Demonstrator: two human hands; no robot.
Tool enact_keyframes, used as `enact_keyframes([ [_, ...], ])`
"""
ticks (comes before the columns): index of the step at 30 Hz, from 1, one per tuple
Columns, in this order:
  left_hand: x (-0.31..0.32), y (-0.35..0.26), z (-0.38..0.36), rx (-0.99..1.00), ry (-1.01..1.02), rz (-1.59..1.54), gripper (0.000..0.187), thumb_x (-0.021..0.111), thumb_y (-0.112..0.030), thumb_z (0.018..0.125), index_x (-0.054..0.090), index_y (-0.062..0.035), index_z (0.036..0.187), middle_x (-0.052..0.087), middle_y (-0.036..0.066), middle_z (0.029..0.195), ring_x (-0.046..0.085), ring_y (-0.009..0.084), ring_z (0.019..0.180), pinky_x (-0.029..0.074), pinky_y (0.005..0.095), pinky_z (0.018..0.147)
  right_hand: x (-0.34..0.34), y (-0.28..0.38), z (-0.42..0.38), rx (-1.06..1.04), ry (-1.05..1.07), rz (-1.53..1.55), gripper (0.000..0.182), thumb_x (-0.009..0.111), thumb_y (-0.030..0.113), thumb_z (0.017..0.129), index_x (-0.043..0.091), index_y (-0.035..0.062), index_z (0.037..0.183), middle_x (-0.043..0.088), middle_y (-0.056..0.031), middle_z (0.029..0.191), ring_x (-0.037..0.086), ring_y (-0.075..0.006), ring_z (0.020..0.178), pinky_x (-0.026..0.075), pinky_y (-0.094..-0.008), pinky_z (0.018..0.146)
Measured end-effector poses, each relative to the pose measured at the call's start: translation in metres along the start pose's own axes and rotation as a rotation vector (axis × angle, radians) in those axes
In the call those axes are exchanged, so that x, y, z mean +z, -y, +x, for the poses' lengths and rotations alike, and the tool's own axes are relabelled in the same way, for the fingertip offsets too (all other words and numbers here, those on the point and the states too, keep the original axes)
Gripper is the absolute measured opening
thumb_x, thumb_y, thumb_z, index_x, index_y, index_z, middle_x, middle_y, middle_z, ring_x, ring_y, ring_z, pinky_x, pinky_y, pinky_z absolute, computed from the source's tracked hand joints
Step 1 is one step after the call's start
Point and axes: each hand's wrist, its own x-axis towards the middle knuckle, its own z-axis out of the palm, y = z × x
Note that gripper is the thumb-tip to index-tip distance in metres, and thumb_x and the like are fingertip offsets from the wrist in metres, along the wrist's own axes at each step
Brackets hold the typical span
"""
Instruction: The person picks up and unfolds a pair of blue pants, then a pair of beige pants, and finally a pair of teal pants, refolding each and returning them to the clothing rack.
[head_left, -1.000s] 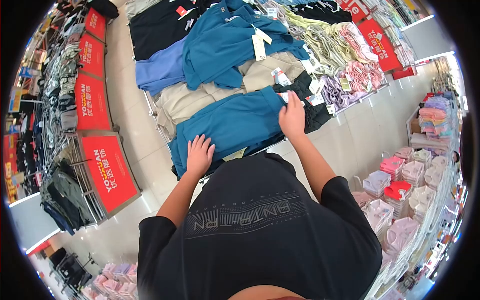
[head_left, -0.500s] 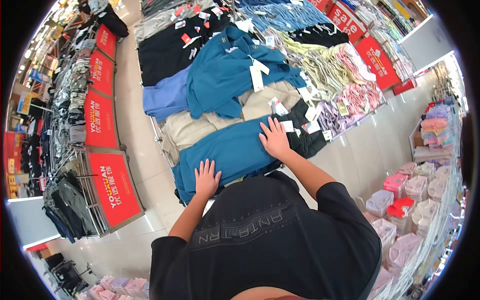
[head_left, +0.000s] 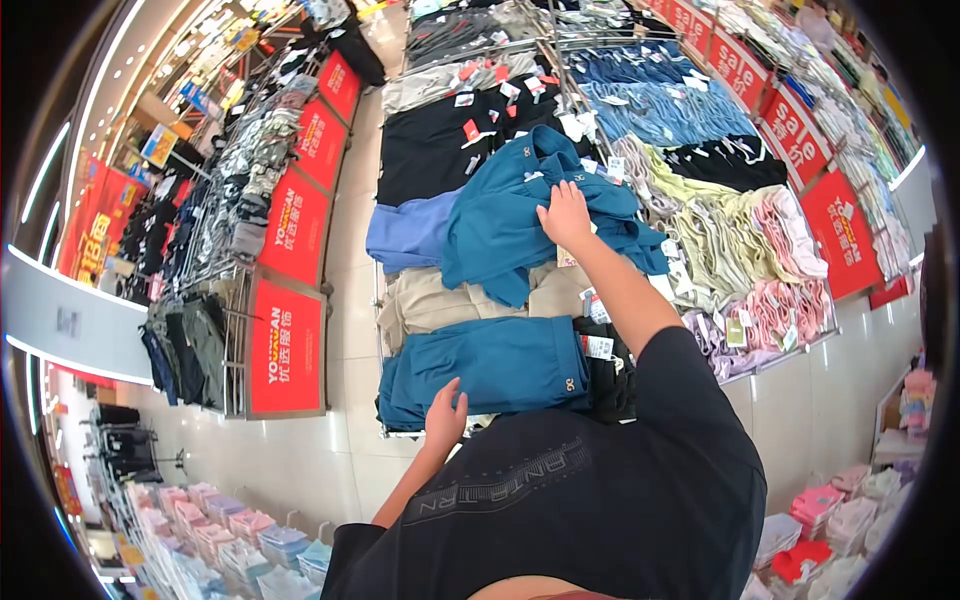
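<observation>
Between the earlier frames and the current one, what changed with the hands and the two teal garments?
The right hand left the folded teal garment and moved farther out onto the loose teal garment; whether it grasps the fabric is unclear. The left hand stays by the folded one's near edge. The loose one still lies over the beige clothing.

Rests the right hand [head_left: 566, 215] on a crumpled teal garment [head_left: 490, 235], fingers spread. Holds the left hand [head_left: 446, 415] at the near edge of a folded teal garment [head_left: 500, 360]. Wears a black shirt [head_left: 610, 500].
</observation>
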Motion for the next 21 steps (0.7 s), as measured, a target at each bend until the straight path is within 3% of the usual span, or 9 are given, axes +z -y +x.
enact_keyframes([
  [3, -0.001, -0.034, 0.002, -0.097, -0.032, -0.144, 0.032, 0.062, -0.022, 0.100, 0.068, -0.0040, 0.125, 0.073, 0.016, 0.112, 0.072, 0.0251, 0.100, 0.054, 0.0341, 0.089, -0.009, -0.005, 0.008, -0.095, 0.305, -0.048, 0.039, 0.070, 0.029, 0.089, 0.068, 0.0008, 0.116, 0.061, -0.0176, 0.133, 0.043, -0.0427, 0.140, 0.031, -0.0514, 0.118],
  [4, 0.001, -0.041, 0.003, -0.118, -0.030, -0.197, 0.031, 0.062, -0.022, 0.100, 0.069, -0.0039, 0.124, 0.074, 0.015, 0.110, 0.072, 0.0235, 0.099, 0.054, 0.0329, 0.089, -0.014, -0.006, 0.006, -0.152, 0.202, 0.004, 0.030, 0.069, 0.026, 0.089, 0.069, 0.0020, 0.107, 0.065, -0.0167, 0.125, 0.045, -0.0415, 0.138, 0.031, -0.0508, 0.119],
  [7, 0.006, -0.067, 0.005, -0.148, -0.028, -0.343, 0.028, 0.060, -0.022, 0.102, 0.071, -0.0026, 0.120, 0.075, 0.011, 0.105, 0.070, 0.0167, 0.095, 0.053, 0.0290, 0.086, -0.024, -0.007, 0.001, -0.200, 0.199, 0.187, 0.026, 0.068, 0.024, 0.088, 0.070, 0.0034, 0.105, 0.068, -0.0170, 0.113, 0.049, -0.0413, 0.135, 0.030, -0.0514, 0.120],
  [8, 0.005, -0.078, 0.007, -0.152, -0.013, -0.377, 0.028, 0.060, -0.021, 0.102, 0.070, -0.0025, 0.120, 0.075, 0.011, 0.105, 0.070, 0.0162, 0.094, 0.053, 0.0289, 0.086, -0.028, -0.008, -0.001, -0.252, 0.138, 0.230, 0.020, 0.066, 0.022, 0.087, 0.071, 0.0050, 0.097, 0.070, -0.0156, 0.104, 0.058, -0.0366, 0.123, 0.029, -0.0520, 0.121],
  [11, 0.010, -0.095, 0.019, -0.131, 0.036, -0.448, 0.028, 0.058, -0.020, 0.104, 0.070, -0.0013, 0.121, 0.074, 0.009, 0.104, 0.069, 0.0144, 0.094, 0.052, 0.0283, 0.087, -0.077, 0.000, -0.003, -0.286, 0.445, 0.372, 0.018, 0.066, 0.023, 0.088, 0.069, 0.0052, 0.091, 0.071, -0.0150, 0.098, 0.064, -0.0335, 0.107, 0.030, -0.0526, 0.120],
  [12, 0.011, -0.104, 0.024, -0.126, 0.055, -0.474, 0.028, 0.058, -0.021, 0.104, 0.069, -0.0012, 0.121, 0.074, 0.009, 0.104, 0.069, 0.0144, 0.095, 0.052, 0.0282, 0.088, -0.072, 0.000, -0.008, -0.231, 0.543, 0.400, 0.021, 0.063, 0.026, 0.091, 0.068, 0.0055, 0.088, 0.072, -0.0143, 0.093, 0.067, -0.0326, 0.092, 0.031, -0.0545, 0.119],
  [13, 0.012, -0.110, 0.028, -0.117, 0.074, -0.499, 0.029, 0.058, -0.021, 0.104, 0.069, -0.0010, 0.121, 0.074, 0.009, 0.103, 0.068, 0.0143, 0.096, 0.052, 0.0281, 0.088, -0.054, -0.005, -0.019, -0.225, 0.523, 0.423, 0.027, 0.061, 0.031, 0.094, 0.068, 0.0051, 0.093, 0.072, -0.0148, 0.088, 0.067, -0.0356, 0.087, 0.041, -0.0530, 0.111],
  [17, 0.028, -0.129, 0.042, -0.037, 0.211, -0.448, 0.031, 0.056, -0.020, 0.105, 0.066, 0.0029, 0.124, 0.072, 0.010, 0.111, 0.068, 0.0161, 0.101, 0.052, 0.0292, 0.091, -0.016, -0.006, -0.053, -0.034, 0.461, 0.270, 0.042, 0.061, 0.040, 0.095, 0.065, 0.0002, 0.106, 0.073, -0.0178, 0.094, 0.070, -0.0377, 0.090, 0.048, -0.0506, 0.092],
  [21, 0.037, -0.138, 0.041, -0.013, 0.247, -0.528, 0.031, 0.056, -0.021, 0.105, 0.066, 0.0022, 0.124, 0.072, 0.011, 0.111, 0.068, 0.0167, 0.102, 0.051, 0.0299, 0.092, -0.027, 0.008, -0.056, 0.024, 0.548, 0.178, 0.038, 0.064, 0.044, 0.091, 0.070, 0.0066, 0.095, 0.074, -0.0129, 0.099, 0.070, -0.0366, 0.094, 0.050, -0.0510, 0.092],
])
